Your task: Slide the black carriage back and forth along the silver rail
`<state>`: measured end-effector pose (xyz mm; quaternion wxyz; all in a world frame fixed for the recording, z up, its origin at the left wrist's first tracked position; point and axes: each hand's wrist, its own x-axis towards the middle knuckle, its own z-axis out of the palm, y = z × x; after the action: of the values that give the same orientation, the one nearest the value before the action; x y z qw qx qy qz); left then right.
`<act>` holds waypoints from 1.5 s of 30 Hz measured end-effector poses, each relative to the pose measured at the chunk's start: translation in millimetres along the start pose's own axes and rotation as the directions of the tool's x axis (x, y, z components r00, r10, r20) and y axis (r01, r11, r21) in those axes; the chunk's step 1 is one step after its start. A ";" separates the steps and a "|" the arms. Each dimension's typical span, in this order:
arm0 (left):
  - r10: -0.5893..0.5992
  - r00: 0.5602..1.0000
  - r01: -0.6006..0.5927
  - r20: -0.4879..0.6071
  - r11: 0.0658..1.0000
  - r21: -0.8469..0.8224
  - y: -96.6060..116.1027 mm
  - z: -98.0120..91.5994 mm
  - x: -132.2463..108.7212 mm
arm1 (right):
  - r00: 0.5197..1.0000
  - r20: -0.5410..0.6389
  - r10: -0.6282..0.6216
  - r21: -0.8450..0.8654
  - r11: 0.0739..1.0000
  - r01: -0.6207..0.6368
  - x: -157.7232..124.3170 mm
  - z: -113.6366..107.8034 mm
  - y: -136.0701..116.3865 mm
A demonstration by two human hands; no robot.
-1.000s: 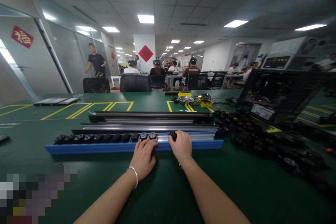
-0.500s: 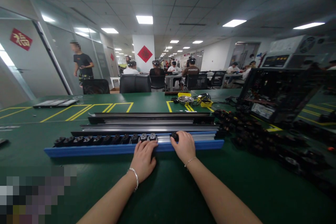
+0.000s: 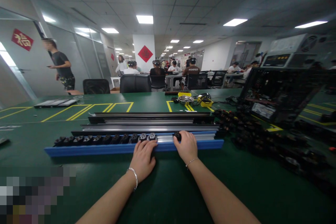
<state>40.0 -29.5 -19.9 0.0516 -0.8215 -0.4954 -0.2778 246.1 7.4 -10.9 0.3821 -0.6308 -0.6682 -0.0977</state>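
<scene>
A long blue rail (image 3: pixel 94 151) with a silver channel (image 3: pixel 166 138) lies across the table in front of me. Several black socket modules (image 3: pixel 106 139) sit in a row along its left and middle part; the two at the right end have greyish faces. My left hand (image 3: pixel 143 155) rests with fingers stretched over the rail's front edge, their tips touching the rightmost modules. Farther right, my right hand (image 3: pixel 187 146) grips a single black socket module (image 3: pixel 177 135) at the channel, apart from the row. Its lower part is hidden by my fingers.
Behind the blue rail lie several black and silver rails (image 3: pixel 149 127). A heap of black modules (image 3: pixel 252 133) spreads on the right, before an open computer case (image 3: pixel 278 92). A metal bowl (image 3: pixel 186 100) and a yellow container (image 3: pixel 206 102) stand farther back.
My right hand has shifted slightly to the right with the black socket module. My left hand stays almost in place. In the background a person has walked to the left.
</scene>
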 end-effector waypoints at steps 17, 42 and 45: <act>-0.003 1.000 0.003 0.004 1.000 -0.005 0.9 -1.2 -0.2 | 0.999 -0.015 0.033 -0.016 0.999 -0.033 -0.1 -3.2 5.7; -0.010 1.000 0.010 0.014 1.000 -0.001 0.7 -1.0 0.0 | 0.996 -0.029 0.084 -0.045 0.995 -0.085 1.3 -6.3 15.1; -0.008 1.000 0.008 0.011 1.000 -0.005 0.3 -0.3 -0.2 | 0.995 -0.030 0.094 -0.050 0.994 -0.096 1.2 -7.0 15.9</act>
<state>40.0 -30.0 -19.6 0.0456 -0.8211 -0.4981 -0.2749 263.5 7.0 -10.8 0.3791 -0.6701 -0.6294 -0.1050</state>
